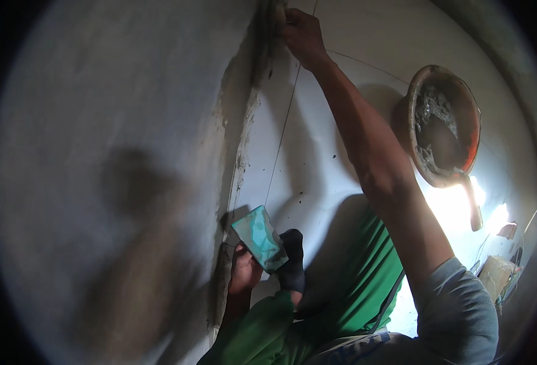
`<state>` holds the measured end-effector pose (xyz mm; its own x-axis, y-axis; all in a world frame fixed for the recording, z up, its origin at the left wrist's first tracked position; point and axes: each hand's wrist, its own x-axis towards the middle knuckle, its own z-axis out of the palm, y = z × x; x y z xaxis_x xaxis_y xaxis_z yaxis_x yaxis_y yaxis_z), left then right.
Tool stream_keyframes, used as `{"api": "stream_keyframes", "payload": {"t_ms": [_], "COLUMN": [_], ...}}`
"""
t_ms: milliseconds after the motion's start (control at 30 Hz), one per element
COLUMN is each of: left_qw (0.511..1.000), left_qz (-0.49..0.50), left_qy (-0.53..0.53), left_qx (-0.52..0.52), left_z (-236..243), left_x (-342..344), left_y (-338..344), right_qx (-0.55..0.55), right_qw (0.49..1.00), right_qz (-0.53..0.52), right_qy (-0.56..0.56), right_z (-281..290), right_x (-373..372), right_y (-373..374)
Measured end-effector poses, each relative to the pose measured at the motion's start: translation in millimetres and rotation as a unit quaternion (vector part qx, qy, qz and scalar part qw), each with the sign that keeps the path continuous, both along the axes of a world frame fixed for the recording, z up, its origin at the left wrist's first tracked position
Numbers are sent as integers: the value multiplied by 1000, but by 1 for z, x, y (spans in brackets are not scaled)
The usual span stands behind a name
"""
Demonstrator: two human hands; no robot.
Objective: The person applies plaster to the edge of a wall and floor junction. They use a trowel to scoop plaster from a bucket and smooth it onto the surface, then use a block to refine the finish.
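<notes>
My left hand (244, 271), low beside the wall, is closed on the edge of a flat teal rectangular piece (260, 237) smeared with grey; its exact kind is unclear. My right arm stretches far forward. At its end my right hand (303, 38) is closed at the foot of the wall, by a small pale thing at its fingertips that I cannot make out. Dark wet-looking material (257, 45) runs along the corner where the wall (128, 97) meets the pale tiled floor (329, 115). My foot in a black sock (291, 267) is just right of the teal piece.
A round bucket (413, 115) with grey wet mix inside stands to the right, and a handle (474, 204) shows at its near rim. Bright light falls on the floor (451, 213) beside it. A brownish package (496, 277) and loose scraps lie farther right.
</notes>
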<state>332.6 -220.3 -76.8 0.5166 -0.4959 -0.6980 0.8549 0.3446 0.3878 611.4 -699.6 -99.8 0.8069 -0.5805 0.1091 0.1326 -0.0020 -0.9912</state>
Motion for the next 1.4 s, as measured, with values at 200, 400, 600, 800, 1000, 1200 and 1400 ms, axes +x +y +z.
{"api": "stream_keyframes", "payload": {"t_ms": [200, 400, 600, 800, 1000, 1200, 1400], "left_qw": [1000, 999, 1000, 999, 997, 1000, 999], "left_qz": [-11, -7, 2, 8, 19, -2, -2], "left_qy": [-9, -14, -3, 49, 41, 13, 21], "left_qx": [-23, -45, -15, -22, -59, -20, -25], "left_z": [14, 22, 20, 16, 2, 10, 16], "left_x": [10, 16, 18, 18, 10, 13, 14], "left_y": [-13, -18, -16, 2, 22, 16, 8], "right_qx": [-223, -43, -58, -64, -66, -98, -72], "right_qw": [970, 996, 996, 991, 987, 988, 994], "right_qz": [-78, -41, -57, -47, -64, 39, 82], "right_qy": [58, 65, -46, 110, 131, 111, -26], "right_z": [9, 38, 40, 68, 65, 25, 2], "right_x": [-36, -64, 23, 65, 72, 58, 30], "right_y": [97, 77, -37, -49, -44, -51, -22]}}
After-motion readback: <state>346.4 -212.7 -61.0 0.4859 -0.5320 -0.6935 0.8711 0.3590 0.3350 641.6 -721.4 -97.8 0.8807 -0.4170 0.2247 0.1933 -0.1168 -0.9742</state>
